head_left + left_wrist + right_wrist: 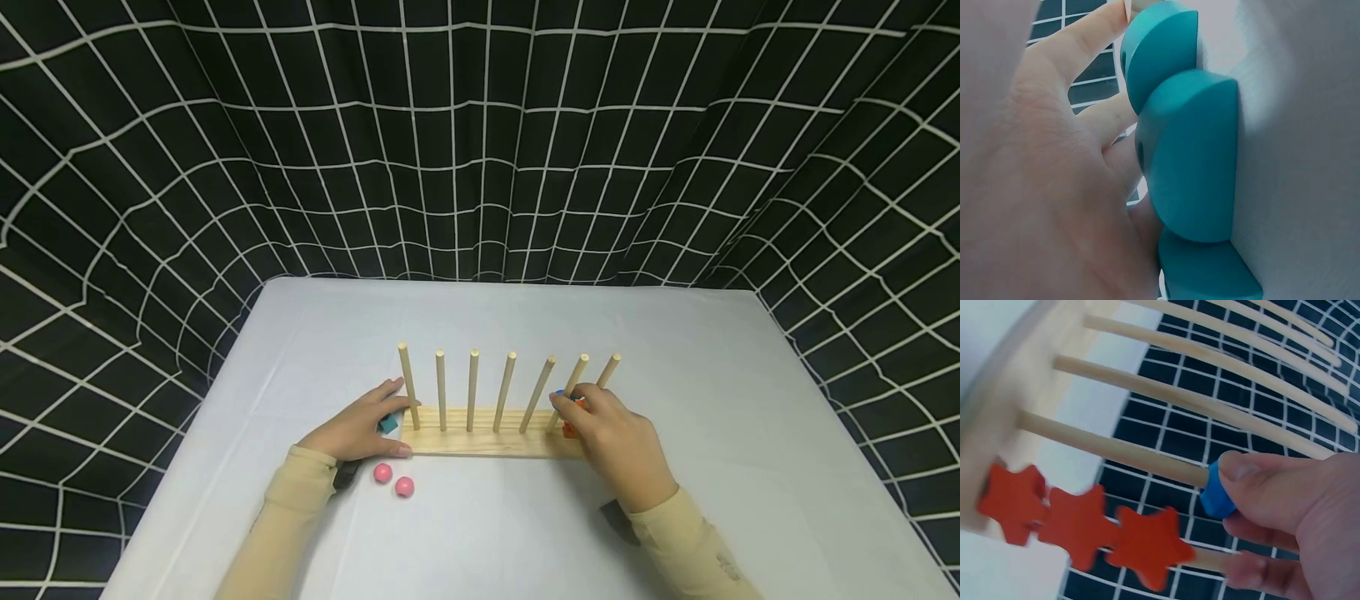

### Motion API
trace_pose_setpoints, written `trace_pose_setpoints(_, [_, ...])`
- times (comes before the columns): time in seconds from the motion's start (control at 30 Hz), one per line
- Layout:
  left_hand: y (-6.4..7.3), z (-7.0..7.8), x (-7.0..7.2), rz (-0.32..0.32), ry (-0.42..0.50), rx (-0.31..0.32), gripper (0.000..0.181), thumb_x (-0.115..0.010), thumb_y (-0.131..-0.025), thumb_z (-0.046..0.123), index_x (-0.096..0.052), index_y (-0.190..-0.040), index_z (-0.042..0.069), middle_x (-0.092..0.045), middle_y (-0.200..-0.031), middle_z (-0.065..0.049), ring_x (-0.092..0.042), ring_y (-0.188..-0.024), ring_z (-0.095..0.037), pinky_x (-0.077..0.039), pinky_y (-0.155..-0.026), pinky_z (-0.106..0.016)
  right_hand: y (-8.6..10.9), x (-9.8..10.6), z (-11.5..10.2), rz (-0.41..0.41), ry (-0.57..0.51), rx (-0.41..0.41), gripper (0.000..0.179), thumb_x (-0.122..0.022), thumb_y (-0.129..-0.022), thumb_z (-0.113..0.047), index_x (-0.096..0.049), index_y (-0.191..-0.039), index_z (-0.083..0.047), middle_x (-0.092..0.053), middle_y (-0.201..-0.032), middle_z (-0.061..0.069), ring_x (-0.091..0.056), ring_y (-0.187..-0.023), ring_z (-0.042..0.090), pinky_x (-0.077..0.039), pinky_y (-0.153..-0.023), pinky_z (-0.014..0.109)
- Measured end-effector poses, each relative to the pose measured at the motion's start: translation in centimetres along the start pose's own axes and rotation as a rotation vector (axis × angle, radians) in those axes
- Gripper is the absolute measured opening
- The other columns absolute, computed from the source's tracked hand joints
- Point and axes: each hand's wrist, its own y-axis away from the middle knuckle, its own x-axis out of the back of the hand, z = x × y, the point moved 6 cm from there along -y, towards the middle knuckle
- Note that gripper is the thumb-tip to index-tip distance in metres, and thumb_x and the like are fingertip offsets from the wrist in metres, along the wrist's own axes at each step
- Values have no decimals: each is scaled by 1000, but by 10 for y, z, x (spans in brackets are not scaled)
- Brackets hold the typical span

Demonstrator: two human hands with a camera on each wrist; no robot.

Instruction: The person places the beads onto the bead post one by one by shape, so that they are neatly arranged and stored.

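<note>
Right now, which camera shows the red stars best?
The right wrist view: three red stars show plainly, threaded on the end peg. The head view shows only bits of them past the right grip; the left wrist view shows none.

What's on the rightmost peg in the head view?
Three red stars, seen in the right wrist view. The right hand hides a stretch of the peg beyond them.

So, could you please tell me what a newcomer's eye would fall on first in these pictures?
Probably the three orange-red stars threaded on the end rod, at the right of the wooden base. Close by, the right hand pinches a blue piece at the neighbouring rod. Behind the table, white-lined black cloth fills the background.
</note>
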Motion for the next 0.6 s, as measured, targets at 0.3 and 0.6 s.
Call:
trace_pose_setpoints(0.3, [-1,-3,-2,-1,4,-2,80,-78,-70,54,-52,-137,20,-22,-158,-9,-20,-145,-35,-28,-111,-55,10,-20,-7,12,36,-4,26,-76,-76,-9,-70,-102,-11,-67,-73,4,-61,-50,15,-42,-34,27])
trace_pose_setpoints(0.6, [1,0,-1,4,0,-15,78,-77,-72,53,-52,-137,19,-23,-157,-12,-21,-144,-37,-29,-110,-57,21,-41,-10,-125,126,-15,26,-77,-77,-11,-67,-101,-13,-64,-61,5,-42,-35,11,-36,-31,27])
